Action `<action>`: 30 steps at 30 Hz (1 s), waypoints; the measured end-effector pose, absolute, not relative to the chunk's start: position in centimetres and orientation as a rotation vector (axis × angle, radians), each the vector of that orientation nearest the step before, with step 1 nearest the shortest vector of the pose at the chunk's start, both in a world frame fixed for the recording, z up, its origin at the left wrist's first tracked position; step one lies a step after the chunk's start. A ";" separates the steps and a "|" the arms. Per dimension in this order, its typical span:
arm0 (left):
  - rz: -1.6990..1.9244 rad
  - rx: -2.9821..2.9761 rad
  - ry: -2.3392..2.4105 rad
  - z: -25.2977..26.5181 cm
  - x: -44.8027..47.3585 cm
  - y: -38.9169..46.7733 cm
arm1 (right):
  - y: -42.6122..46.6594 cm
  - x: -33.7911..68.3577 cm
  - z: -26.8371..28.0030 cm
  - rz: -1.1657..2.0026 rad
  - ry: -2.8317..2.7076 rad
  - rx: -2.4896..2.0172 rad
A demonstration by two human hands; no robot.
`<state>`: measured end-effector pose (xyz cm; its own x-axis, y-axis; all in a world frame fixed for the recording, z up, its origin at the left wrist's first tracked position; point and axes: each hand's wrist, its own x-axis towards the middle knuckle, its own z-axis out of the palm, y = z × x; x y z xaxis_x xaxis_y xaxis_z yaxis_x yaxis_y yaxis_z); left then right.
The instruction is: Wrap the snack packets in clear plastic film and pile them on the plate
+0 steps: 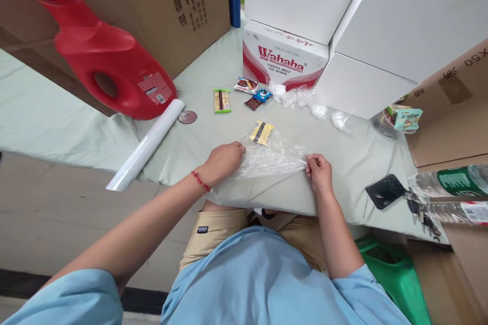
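Observation:
A sheet of clear plastic wrap [269, 162] lies spread over the cloth near the table's front edge. My left hand [224, 160] is closed on its left side, and my right hand [319, 170] pinches the right end between thumb and fingers. At the sheet's far edge rests a small yellow snack packet [262, 133] with a dark band. Beyond it are a green-edged snack packet [221, 101], a white and brown packet [246, 85], a blue packet [262, 95] and a dark brown packet [252, 104]. Several crumpled wrap bundles [318, 110] lie before the Wahaba-style carton.
A roll of plastic wrap [147, 144] leans past the table edge beside a red jug [118, 68] and a round metal disc [188, 117]. The Wahaha carton [284, 58] stands at the back. Right: a black wallet [386, 191], keys [421, 210], plastic bottles [453, 183].

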<state>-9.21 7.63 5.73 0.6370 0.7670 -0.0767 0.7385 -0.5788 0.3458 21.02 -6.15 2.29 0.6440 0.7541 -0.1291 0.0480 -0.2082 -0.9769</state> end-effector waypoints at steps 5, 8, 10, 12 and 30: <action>0.215 2.587 1.192 5.4 -9.5 4.5 | -3.9 25.5 3.8 0.809 -0.815 -1.730; 0.423 2.731 1.019 4.6 -9.2 3.1 | -2.3 27.2 5.2 0.568 -1.010 -1.930; 0.517 2.765 0.960 3.6 -9.1 2.8 | -1.4 26.7 6.4 0.297 -1.155 -1.980; 0.500 2.732 0.992 2.7 -9.0 2.7 | -0.7 24.7 7.3 0.168 -1.311 -1.904; 0.372 2.648 1.160 2.0 -9.1 2.4 | -7.3 21.4 5.7 0.416 -1.802 -1.546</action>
